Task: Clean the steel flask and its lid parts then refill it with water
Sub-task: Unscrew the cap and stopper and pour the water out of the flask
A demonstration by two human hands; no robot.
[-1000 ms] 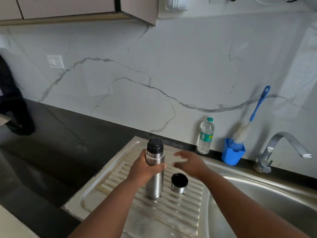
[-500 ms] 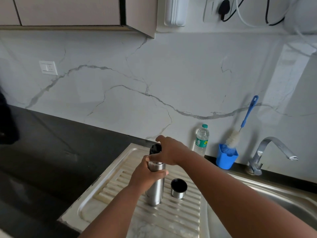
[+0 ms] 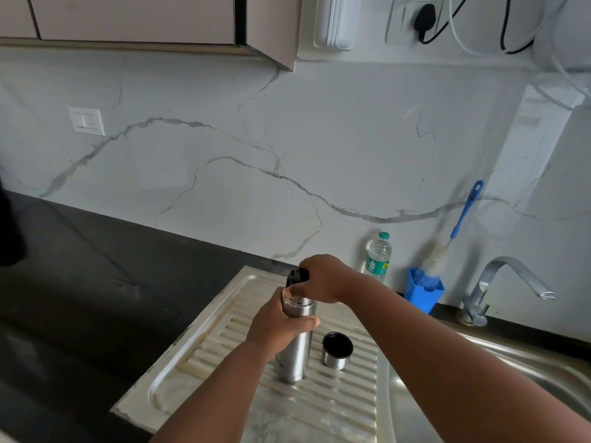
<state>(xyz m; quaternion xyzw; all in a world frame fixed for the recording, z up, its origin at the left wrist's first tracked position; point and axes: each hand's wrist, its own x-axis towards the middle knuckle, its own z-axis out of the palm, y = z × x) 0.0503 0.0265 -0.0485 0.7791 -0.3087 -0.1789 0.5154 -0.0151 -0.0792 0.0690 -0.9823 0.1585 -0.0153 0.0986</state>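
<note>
Head view — smooth steel flask (image 3: pixel 295 353), ribbed drainboard (image 3: pixel 345 398)

Home kitchen: steel sink (image 3: pixel 499 375), tap (image 3: pixel 505 279), marble backsplash (image 3: pixel 287 148).

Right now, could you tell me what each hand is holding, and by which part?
The left hand grips the flask around its upper body. The right hand grips the black stopper on the flask's neck.

A clear plastic water bottle with a green cap (image 3: pixel 378 255) stands against the white marble-veined backsplash (image 3: pixel 287 148), just beside a blue plastic holder (image 3: pixel 422 294) with a blue-handled bottle brush (image 3: pixel 447 241) in it. Upper right, a black plug (image 3: pixel 423 19) sits in a wall socket.
</note>
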